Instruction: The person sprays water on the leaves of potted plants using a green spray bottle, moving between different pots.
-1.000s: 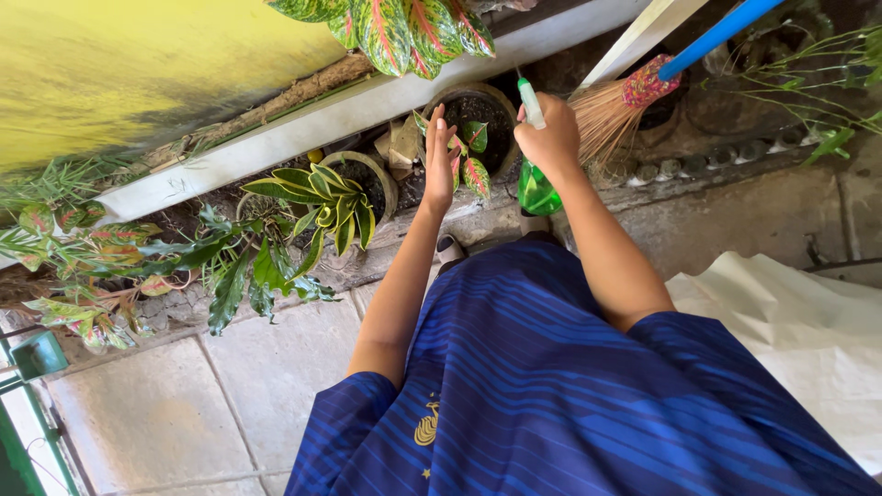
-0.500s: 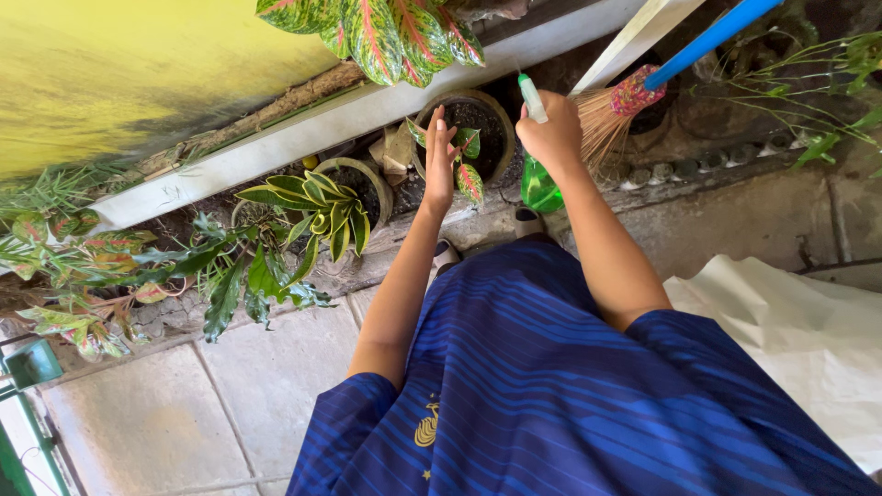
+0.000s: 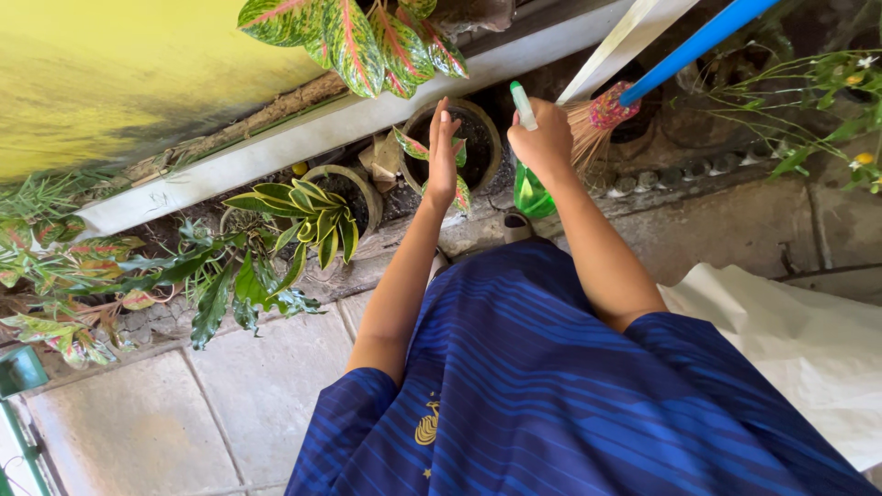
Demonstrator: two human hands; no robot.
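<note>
Right hand (image 3: 544, 140) gripped a green translucent plastic spray bottle (image 3: 530, 188), white nozzle aimed over the round dark-soil clay pot (image 3: 490, 138). Left hand (image 3: 442, 156), fingers straight and flat, holding nothing, had shifted slightly up against the small red-green leafed plant (image 3: 412, 147), steadying its leaves

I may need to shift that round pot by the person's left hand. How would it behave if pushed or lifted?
The round pot looks filled with dark soil, so probably heavy for its size. It is wide and squat, so likely to slide rather than tip. The small plant under the left hand has thin leaves that would likely flop and bruise easily.
</note>
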